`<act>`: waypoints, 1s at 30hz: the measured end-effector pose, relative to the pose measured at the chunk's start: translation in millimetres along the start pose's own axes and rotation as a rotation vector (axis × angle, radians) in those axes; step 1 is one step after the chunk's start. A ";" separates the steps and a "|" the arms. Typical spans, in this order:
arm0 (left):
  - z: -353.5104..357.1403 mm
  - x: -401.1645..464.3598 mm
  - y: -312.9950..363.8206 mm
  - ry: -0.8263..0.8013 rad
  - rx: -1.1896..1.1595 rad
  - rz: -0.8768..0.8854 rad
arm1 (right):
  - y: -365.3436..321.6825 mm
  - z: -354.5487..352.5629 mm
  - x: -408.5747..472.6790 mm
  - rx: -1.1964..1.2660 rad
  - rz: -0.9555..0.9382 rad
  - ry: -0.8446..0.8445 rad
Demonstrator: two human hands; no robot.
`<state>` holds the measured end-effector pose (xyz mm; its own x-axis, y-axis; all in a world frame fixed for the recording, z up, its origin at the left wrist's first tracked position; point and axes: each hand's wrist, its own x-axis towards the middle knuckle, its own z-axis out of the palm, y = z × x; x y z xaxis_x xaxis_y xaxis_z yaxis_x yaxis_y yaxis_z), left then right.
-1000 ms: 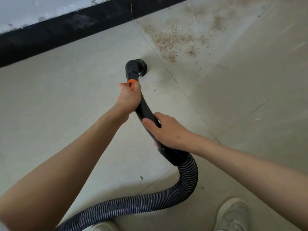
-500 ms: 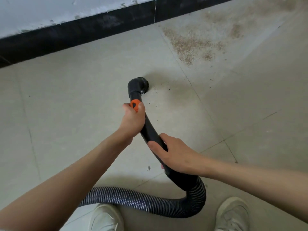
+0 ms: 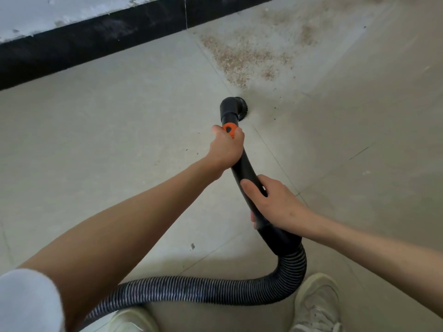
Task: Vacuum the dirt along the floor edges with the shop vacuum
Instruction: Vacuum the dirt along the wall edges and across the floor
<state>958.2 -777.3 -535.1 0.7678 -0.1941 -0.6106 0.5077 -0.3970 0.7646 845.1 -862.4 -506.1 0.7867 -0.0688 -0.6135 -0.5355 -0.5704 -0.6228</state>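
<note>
Dirt (image 3: 239,58), a tan grainy patch, sits upper centre-right of frame near the black baseboard (image 3: 96,37), not yet vacuumed by the look of it; tiles at left and centre look mostly clean bar a few specks, so roughly partway done. Round bristled nozzle (image 3: 239,109) rests on pale smooth floor tile (image 3: 96,128) just below the patch, on a rigid curved black tube (image 3: 244,168) with orange collar, feeding a ribbed grey hose (image 3: 191,289) looping across lower frame. Left hand (image 3: 226,149) fingers wrapped tight round the tube at the collar; right hand (image 3: 278,204) curled round it lower down.
</note>
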 end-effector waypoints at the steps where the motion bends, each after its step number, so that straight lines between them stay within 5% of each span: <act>1: -0.2 1.1 0.7 -0.008 0.014 0.001 | -0.6 0.3 0.5 0.008 0.000 0.002; 20: -94.7 -74.5 -77.4 0.368 -0.202 -0.101 | -48.3 58.1 -20.5 -0.168 -0.196 -0.430; 30: -50.6 -57.7 -47.9 0.158 -0.112 -0.056 | -20.7 44.8 -36.6 -0.052 -0.068 -0.161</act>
<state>909.4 -701.7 -526.1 0.7845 -0.0281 -0.6195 0.5847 -0.2996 0.7539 813.6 -811.3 -492.4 0.7591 0.1015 -0.6430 -0.4626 -0.6110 -0.6425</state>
